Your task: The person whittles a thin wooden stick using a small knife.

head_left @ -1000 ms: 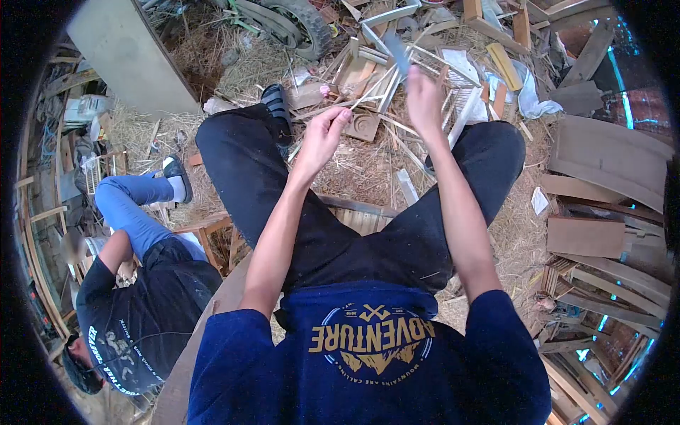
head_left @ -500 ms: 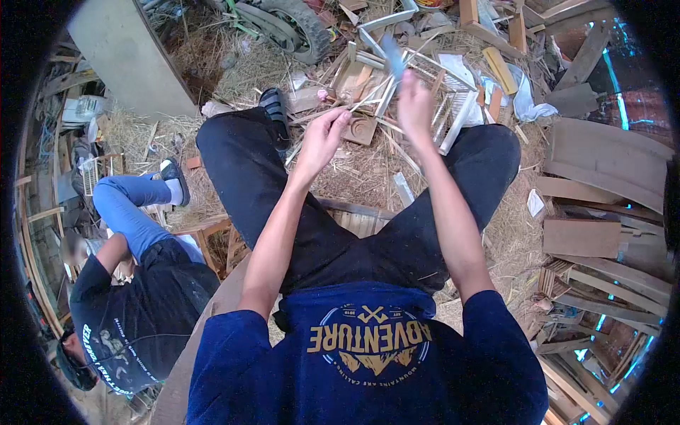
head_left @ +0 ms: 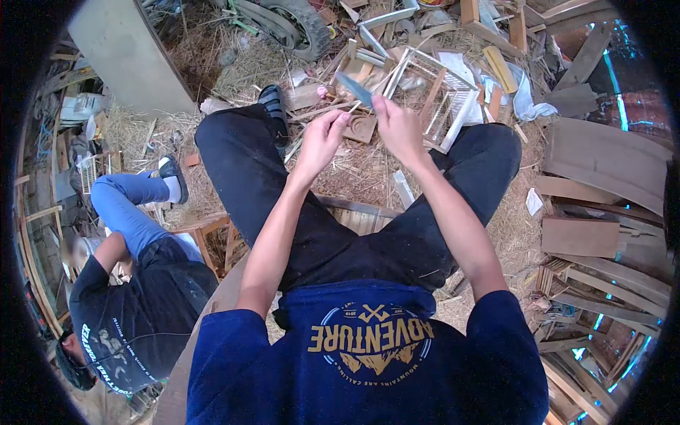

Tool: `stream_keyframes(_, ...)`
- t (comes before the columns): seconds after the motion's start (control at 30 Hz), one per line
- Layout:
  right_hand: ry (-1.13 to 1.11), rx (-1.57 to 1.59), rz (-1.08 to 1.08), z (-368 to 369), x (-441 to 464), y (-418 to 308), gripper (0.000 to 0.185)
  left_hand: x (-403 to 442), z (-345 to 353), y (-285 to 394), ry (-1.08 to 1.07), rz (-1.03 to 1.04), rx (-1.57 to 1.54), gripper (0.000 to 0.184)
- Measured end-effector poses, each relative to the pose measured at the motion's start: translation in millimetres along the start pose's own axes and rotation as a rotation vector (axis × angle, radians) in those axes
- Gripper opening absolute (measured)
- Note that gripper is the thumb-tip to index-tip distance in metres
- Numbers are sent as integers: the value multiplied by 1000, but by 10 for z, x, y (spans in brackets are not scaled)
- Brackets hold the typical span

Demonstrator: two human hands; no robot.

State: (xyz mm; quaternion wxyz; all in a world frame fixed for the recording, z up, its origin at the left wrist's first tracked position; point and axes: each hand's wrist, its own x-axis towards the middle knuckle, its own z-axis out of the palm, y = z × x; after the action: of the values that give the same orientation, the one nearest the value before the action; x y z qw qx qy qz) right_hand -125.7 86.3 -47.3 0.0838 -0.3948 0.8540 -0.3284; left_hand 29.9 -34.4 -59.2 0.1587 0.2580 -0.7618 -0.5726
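My left hand (head_left: 320, 144) is closed in a pinch around a thin wooden stick (head_left: 354, 108), whose short pale end pokes out past the fingertips. My right hand (head_left: 401, 129) grips a knife (head_left: 353, 88); its broad grey blade slants up and to the left, close to the end of the stick. Whether blade and stick touch, I cannot tell. Behind the hands, on the ground, lies a small wooden board with a round recess (head_left: 361, 128). A white slatted wooden frame (head_left: 448, 106) rests beyond my right hand.
Straw and wood scraps cover the ground. A tyre (head_left: 310, 35) and a yellow wood block (head_left: 500, 69) lie farther off. Planks (head_left: 581, 237) are stacked at right, and a large panel (head_left: 127, 57) stands at upper left. Another person (head_left: 142, 312) sits at left.
My right hand has come down and to the left, bringing the knife from upright and blurred to a slant near the stick. My left hand has barely moved.
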Motion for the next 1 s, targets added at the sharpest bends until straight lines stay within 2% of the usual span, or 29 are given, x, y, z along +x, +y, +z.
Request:
stream_keyframes(0.07, 118, 8, -89, 76, 38, 72, 49, 10, 23, 72, 18, 2, -30, 28)
stream_keyframes(0.1, 37, 66, 181, 21, 146, 60, 43, 30, 28, 81, 11, -15, -24, 28)
stream_keyframes(0.2, 16, -5, 166, -41, 139, -14, 42, -3, 24, 50, 2, -45, -8, 28)
stream_keyframes(0.33, -37, -83, -118, 53, -77, -76, 48, -1, 48, -4, 18, 31, -24, 28)
stream_keyframes(0.37, -38, 1, -12, 37, -15, -83, 47, 25, 60, -29, 2, 4, -28, 28)
stream_keyframes(0.47, 142, 76, 168, 79, 227, 93, 45, 27, 78, -50, -38, -51, -14, 30)
stream_keyframes(0.53, 9, -6, 42, 100, 104, 71, 46, 8, 98, -34, -61, -27, 13, 31)
stream_keyframes(0.57, -53, -51, -21, 86, 35, 61, 46, -19, 131, -112, -67, 2, -4, 31)
stream_keyframes(0.6, -113, -98, -86, 71, 0, 54, 46, -35, 131, -101, -102, -65, -67, 30)
stream_keyframes(0.63, -23, -123, -129, 82, -9, 35, 48, -58, 132, -93, -135, -131, -132, 30)
stream_keyframes(0.7, 28, -4, 54, 9, 111, 28, 47, -55, 96, 33, -217, -273, -258, 33)
stream_keyframes(0.77, 64, 27, 164, 53, 223, 159, 46, -27, 125, 48, -230, -199, -368, 34)
stream_keyframes(0.8, 23, 23, 134, 54, 188, 124, 45, -16, 130, 40, -241, -164, -422, 34)
stream_keyframes(0.9, -109, -37, 36, 13, 39, 52, 44, -20, 123, 7, -252, -254, -513, 34)
stream_keyframes(1.0, -78, -6, 14, 5, 42, 50, 39, 5, 76, 26, -251, -260, -472, 35)
